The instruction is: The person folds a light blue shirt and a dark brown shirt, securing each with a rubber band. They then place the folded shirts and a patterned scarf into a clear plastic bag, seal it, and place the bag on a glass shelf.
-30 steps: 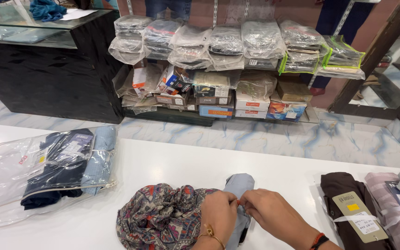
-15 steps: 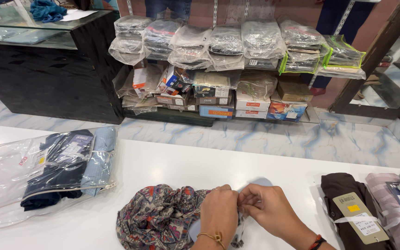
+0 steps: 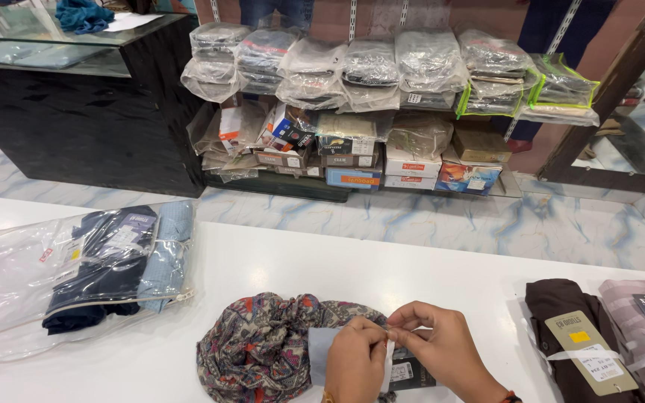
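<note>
- At the far left of the white surface (image 3: 263,257) lies a clear plastic bag (image 3: 16,287); inside it you can see a folded dark blue garment (image 3: 102,272) beside a light blue one (image 3: 166,254).
- Near the middle, at the near edge, a patterned cloth (image 3: 259,351) in red, grey and black sits crumpled, touching a pale blue cloth (image 3: 318,354) on its right.
- Your left hand (image 3: 354,362) rests over that pale blue cloth, its fingers (image 3: 371,328) pinched narrow on a small white paper tag (image 3: 388,358) that hangs down between both hands.
- Your right hand (image 3: 442,351) meets it just to the right, fingers (image 3: 404,317) pinched tight at the same spot; whether they grip the tag or something smaller, you cannot tell.
- Under the hands a dark label (image 3: 406,371) shows.
- At the near right lie a folded dark brown garment (image 3: 554,336) with a tan card and a pinkish folded garment (image 3: 636,321) just beside it.
- Far across the marble floor (image 3: 427,224), a shelf (image 3: 382,112) holds bagged clothes and boxes.
</note>
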